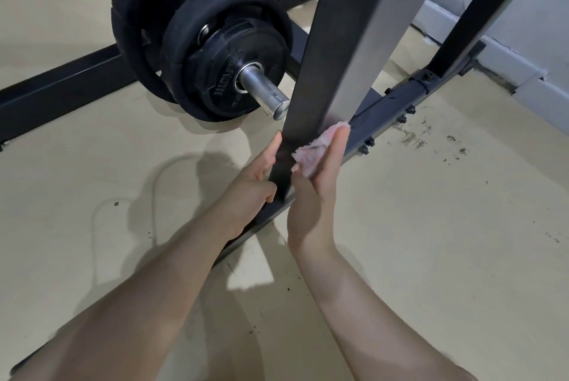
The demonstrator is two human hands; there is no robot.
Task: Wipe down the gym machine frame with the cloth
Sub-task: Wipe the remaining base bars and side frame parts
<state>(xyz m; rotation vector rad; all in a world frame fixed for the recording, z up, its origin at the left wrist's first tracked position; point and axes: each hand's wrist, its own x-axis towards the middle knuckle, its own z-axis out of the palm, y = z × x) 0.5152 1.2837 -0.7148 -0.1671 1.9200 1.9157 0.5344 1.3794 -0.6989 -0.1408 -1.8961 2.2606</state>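
Head camera looked down on a person's two bare forearms reaching to the foot of a dark upright post (pixel 341 51) of the gym machine frame, low near the pale floor (pixel 446 226). A right hand (pixel 314 192) held a small pink cloth (pixel 314 149) against the post's right face, the thumb pinching the cloth into the palm while the straight fingers ran up behind it; most of the cloth was hidden between palm and metal, so its full shape could not be made out. A left hand (pixel 255 180) gripped the post's left edge, thumb lying up along the steel and fingers curled in toward it, though their tips were hidden behind the post. Where the post met the base rail (pixel 397 112) was covered by both hands. That rail ran from bottom left to upper right, bolt heads showing along its side. Behind the post, black weight plates (pixel 215 51) sat on a steel sleeve (pixel 264 91), whose end was partly hidden by the post; raised lettering on the front plate was too blurred to read. Frame tops were cut off by the picture's upper edge, and dark scuff marks (pixel 431 137) flecked the floor at right.
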